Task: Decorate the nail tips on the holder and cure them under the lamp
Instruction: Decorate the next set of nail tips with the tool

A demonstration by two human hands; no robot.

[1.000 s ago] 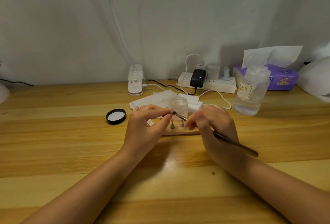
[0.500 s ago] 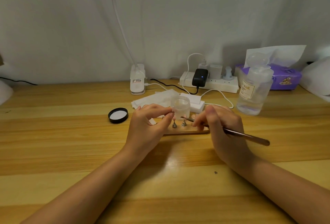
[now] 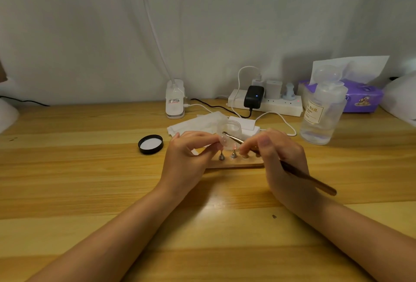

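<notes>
As the brush (image 3: 279, 164) tip lifts to the jar (image 3: 230, 132), right hand (image 3: 283, 162) gripping it, left hand (image 3: 189, 158) pinching a nail tip (image 3: 223, 140).

Left hand (image 3: 186, 158) is held just left of the holder (image 3: 236, 164), fingers curled, thumb and forefinger pinched. Right hand (image 3: 281, 158) is curled over the holder's right end, a tool (image 3: 308, 180) gripped.

A purple tissue box (image 3: 362, 99) (far right) sits behind a clear bottle (image 3: 322, 115), beside a power strip (image 3: 281, 105).

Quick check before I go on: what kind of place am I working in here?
Likely a home desk used for nail art, not a salon: a wooden table against a wall, a loaded power strip, a tissue box and a nail-liquid pump bottle.
</notes>
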